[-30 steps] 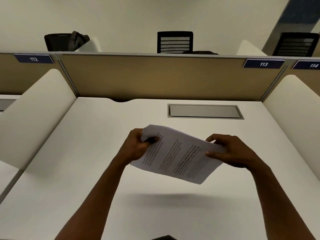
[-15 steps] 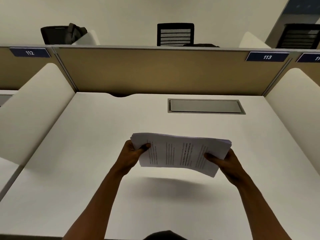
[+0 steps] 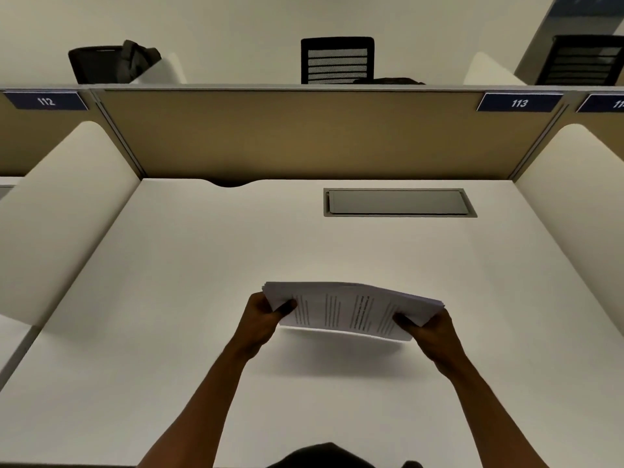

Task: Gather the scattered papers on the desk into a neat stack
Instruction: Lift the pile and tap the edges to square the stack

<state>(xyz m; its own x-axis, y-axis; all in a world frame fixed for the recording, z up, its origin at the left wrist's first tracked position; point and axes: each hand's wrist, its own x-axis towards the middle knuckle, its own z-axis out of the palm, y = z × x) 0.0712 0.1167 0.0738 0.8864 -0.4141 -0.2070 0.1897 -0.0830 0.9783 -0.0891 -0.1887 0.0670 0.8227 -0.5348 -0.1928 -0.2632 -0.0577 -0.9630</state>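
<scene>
Papers (image 3: pixel 351 309) up off the desk (image 3: pixel 202 265), gathered in one bundle and gripped at both short ends. Left hand (image 3: pixel 266 319) clamps the left end, thumb on top of the printed sheet, the other fingers tucked underneath. Right hand (image 3: pixel 429 327) pinches the right end the same way, thumb pressed on the top page, fingers below. The bundle hangs in the air above the middle of the desk, a soft shadow on the white surface just beneath it, near edge dipped towards the camera so the lines of print on the top sheet show. The sheets on the right side fan out a little at the edge, not quite flush; on the left corner the edges also sit slightly stepped. Both forearms reach in from the bottom of the view.

Further back, a grey flap (image 3: pixel 398 202) is set flush into the desk, well apart from the papers. Behind it stands a tan partition (image 3: pixel 304 136) with a blue label (image 3: pixel 519 103) reading 113 at its upper right, another reading 112 off to the left. A black chair (image 3: pixel 337 60) shows over the top of the partition.
</scene>
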